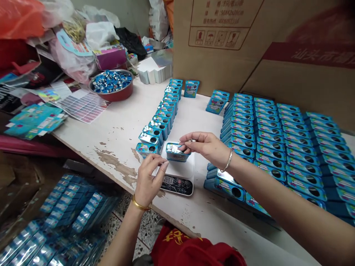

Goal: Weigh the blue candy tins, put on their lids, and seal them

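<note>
Tin sits upright on the white platform of a kitchen-type scale, near the middle of my feed, with small white pieces on its top. I have the right hand reaching in over the tin's right end, thumb and fingers drawn together, pinching a few pale bits above the top. My left hand is low at the scale's near left corner, thumb and forefinger tips close to each other; the angle is poor, so I can't tell whether anything is between them. It partly covers the scale's display.

I judge the step in hand to be adjusting the pieces by weight. From here, the next move calls for fine release from the right fingertips into the tin's round hole, without nudging the tin or leaning on the platform, and the left hand clear of the reading. Beside the scale on the worktop, a row of similar tins carries loose pieces too.
</note>
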Motion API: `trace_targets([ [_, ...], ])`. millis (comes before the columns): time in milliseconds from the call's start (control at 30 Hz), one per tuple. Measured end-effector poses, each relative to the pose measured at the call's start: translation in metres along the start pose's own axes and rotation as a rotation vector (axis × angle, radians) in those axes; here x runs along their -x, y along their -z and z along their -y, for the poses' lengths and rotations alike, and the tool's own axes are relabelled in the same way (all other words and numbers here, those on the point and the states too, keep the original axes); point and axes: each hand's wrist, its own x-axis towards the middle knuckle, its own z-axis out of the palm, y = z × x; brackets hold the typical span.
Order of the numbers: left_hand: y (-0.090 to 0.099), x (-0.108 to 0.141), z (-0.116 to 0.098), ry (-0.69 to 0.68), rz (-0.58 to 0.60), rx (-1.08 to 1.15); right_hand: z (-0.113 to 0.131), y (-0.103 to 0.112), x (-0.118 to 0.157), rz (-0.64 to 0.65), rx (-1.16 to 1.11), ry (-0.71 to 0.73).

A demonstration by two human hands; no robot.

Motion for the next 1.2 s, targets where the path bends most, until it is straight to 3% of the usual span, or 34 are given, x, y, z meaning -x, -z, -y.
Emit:
trace_targets([
  [167, -0.002, 0.005, 0.003, 0.002, 0.024, 0.028, 0.01, 0.0, -0.005, -0.009, 0.56, 0.07],
  [300, -0.003, 0.01, 0.006, 0.0, 0.04, 0.027, 0.016, -0.002, -0.007, -0.005, 0.951, 0.233],
  [433, -0.002, 0.011, 0.006, 0.003, 0.034, 0.024, 0.018, -0.004, -0.012, 0.022, 1.174, 0.249],
  [600, -0.003, 0.006, 0.004, -0.038, -0.005, 0.016, 0.018, -0.009, -0.016, 0.063, 1.284, 0.261],
  [767, -0.006, -0.005, 0.008, -0.089, -0.071, -0.205, 0.023, -0.014, -0.012, 0.026, 1.22, 0.206],
  [900, -0.013, -0.009, 0.01, -0.139, -0.026, -0.454, 0.02, -0.013, -0.006, -0.022, 1.065, 0.253],
  [1200, -0.047, -0.011, 0.001, -0.236, -0.045, -0.524, 0.004, -0.001, 0.002, -0.18, 0.386, 0.257],
])
